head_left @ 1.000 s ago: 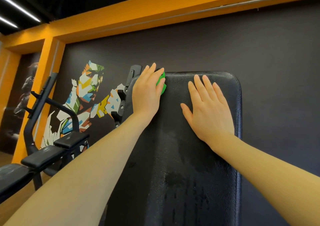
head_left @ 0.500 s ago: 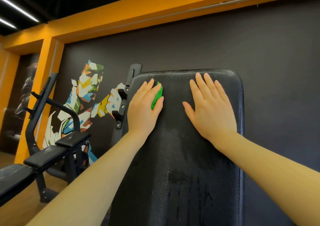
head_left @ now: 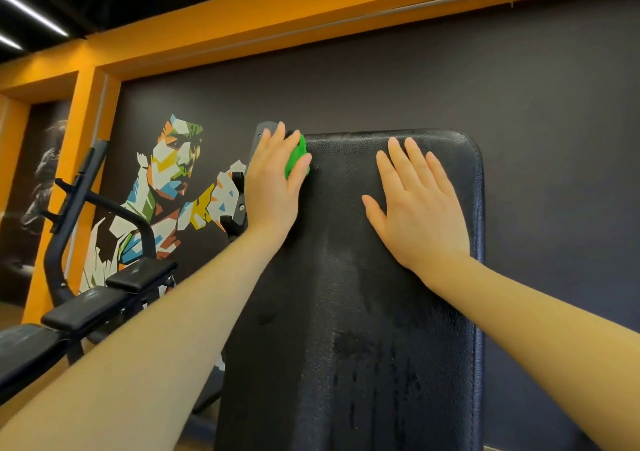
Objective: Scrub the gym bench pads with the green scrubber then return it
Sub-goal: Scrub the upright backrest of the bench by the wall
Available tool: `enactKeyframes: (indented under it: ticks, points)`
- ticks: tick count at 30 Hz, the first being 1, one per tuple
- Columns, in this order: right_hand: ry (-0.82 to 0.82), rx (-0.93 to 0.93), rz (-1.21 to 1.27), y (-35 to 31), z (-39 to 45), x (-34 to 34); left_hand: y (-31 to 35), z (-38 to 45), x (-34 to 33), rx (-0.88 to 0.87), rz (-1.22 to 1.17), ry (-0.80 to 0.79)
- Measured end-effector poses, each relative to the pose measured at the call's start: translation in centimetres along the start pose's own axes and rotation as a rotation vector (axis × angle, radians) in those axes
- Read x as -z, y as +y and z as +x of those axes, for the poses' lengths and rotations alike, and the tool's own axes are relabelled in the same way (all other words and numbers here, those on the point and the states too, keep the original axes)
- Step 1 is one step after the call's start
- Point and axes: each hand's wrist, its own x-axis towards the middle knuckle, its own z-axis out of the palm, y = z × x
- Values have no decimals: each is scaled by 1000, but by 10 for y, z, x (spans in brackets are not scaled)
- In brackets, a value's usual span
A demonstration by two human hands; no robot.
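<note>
Left hand (head_left: 273,187) fingers grasp crumpled green scrubber (head_left: 295,160) on pebbled black pad (head_left: 346,277); right hand (head_left: 419,208) flat

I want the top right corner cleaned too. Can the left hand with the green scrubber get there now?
Probably not directly. The left hand presses the green scrubber at the top left of the black textured bench pad, and the right hand lies flat between it and that corner.

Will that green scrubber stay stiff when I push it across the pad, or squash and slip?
The scrubber looks soft: it bunches between the left hand's fingers, so it will probably squash. It is small, so likely light. The pad shows wet streaks, so it may slide easily.
</note>
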Motion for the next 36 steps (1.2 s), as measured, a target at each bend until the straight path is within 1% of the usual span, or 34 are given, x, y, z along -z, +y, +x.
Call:
enactKeyframes:
  ticks: [2, 5, 12, 18, 22, 26, 29, 31, 34, 36]
  points:
    - [-1, 2, 3, 0, 0, 0, 2, 21, -3, -2, 39, -27]
    - [-1, 3, 3, 0, 0, 0, 1, 33, -8, -7, 95, -109]
    - [3, 2, 2, -1, 1, 0, -6, 27, -3, -27, 116, -127]
    - [5, 10, -2, 0, -1, 0, -8, -2, 1, 82, 71, -79]
    - [-10, 8, 1, 0, -1, 1, -13, -46, 8, 139, 75, -28]
    - [-9, 5, 7, 0, -2, 1, -18, -73, 15, 171, 77, -61]
    - [-9, 7, 14, -1, -1, 1, -18, -69, 19, 171, 50, -74]
    - [-12, 8, 13, -1, -1, 1, -14, -59, 20, 157, 14, -53]
    - [0, 4, 9, 0, -1, 0, -8, -28, 18, 110, -16, -24]
    - [10, 5, 5, -1, -1, 0, -7, -4, 15, 83, 16, -59]
